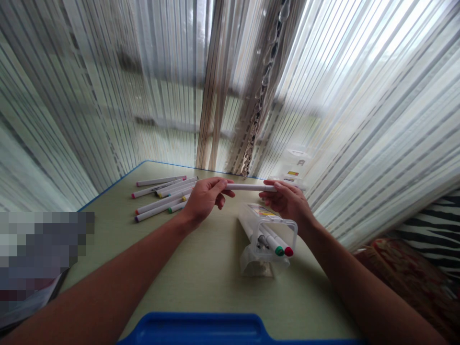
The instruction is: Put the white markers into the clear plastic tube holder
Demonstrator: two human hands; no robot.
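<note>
A white marker [247, 187] is stretched level between both hands above the table. My left hand [206, 196] pinches its left end between thumb and fingers. Its right end sits in the closed fingers of my right hand [287, 200], which cover the tip. Just below the right hand lies a clear plastic case [247, 223], its open end facing me. Inside it are a few markers, one with a green cap [279, 250] and one with a red cap [288, 251]. Left of my left hand, several loose white markers [158, 205] with coloured ends lie in a pile.
The pale table [201, 282] has a blue edge and a blue tray [201, 328] at the front. Behind the right hand stands a clear plastic container [293, 165]. String curtains [172, 86] hang along the back. Patterned fabric [402, 273] lies at the right.
</note>
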